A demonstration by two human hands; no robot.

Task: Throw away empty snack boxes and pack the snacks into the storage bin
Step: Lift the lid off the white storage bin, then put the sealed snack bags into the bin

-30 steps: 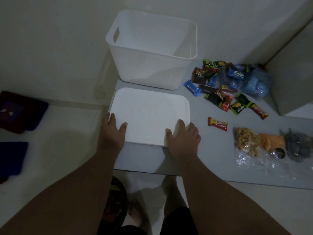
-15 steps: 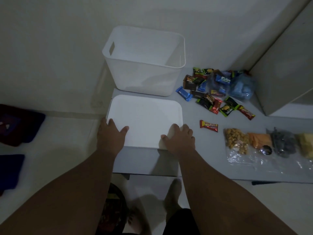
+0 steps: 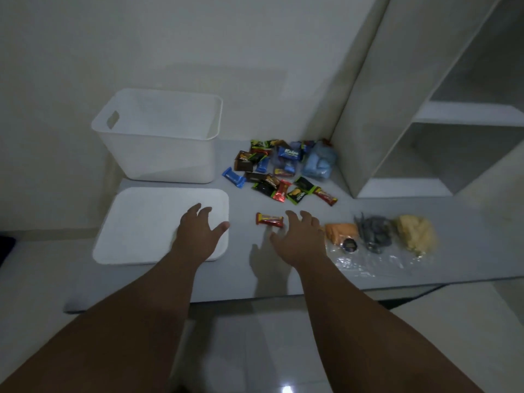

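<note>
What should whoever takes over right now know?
Left hand: open, over the flat white plastic lid.
Right hand: open, empty, beside the lone red wrapped snack bar.
White plastic storage bin stands behind the lid, no snacks visible inside.
Pile of small wrapped snacks right of it; clear bags of loose snacks farther right.
Done: nothing packed. Left: all snacks into the bin.

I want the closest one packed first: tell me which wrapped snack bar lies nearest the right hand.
The lone red-and-yellow foil-wrapped bar, close beside the right hand; the other wrapped bars lie clustered farther back, right of the white plastic bin.
</note>
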